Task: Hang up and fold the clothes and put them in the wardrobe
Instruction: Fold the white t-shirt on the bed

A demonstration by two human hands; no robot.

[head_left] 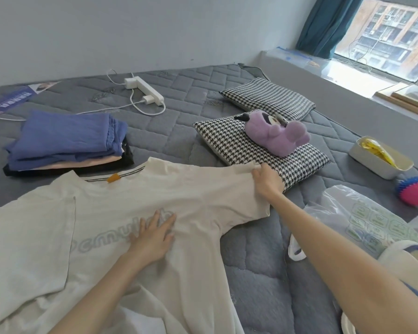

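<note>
A cream T-shirt (121, 203) with pale lettering lies spread front-up on the grey quilted mattress (251, 256). Its left sleeve is folded inward over the body. My left hand (152, 235) presses flat on the chest lettering, fingers apart. My right hand (267, 182) pinches the end of the right sleeve, stretched out toward the nearer pillow. Behind the shirt, at the left, sits a stack of folded clothes (65, 143), blue on top with pink and black beneath.
Two houndstooth pillows (227, 141) (268, 97) lie right of centre, the nearer one carrying a purple plush toy (278, 133). A white power strip (145, 90) with cables is at the back. A white box (377, 167), a pink spiky ball (415, 192) and a plastic bag (362, 220) crowd the right.
</note>
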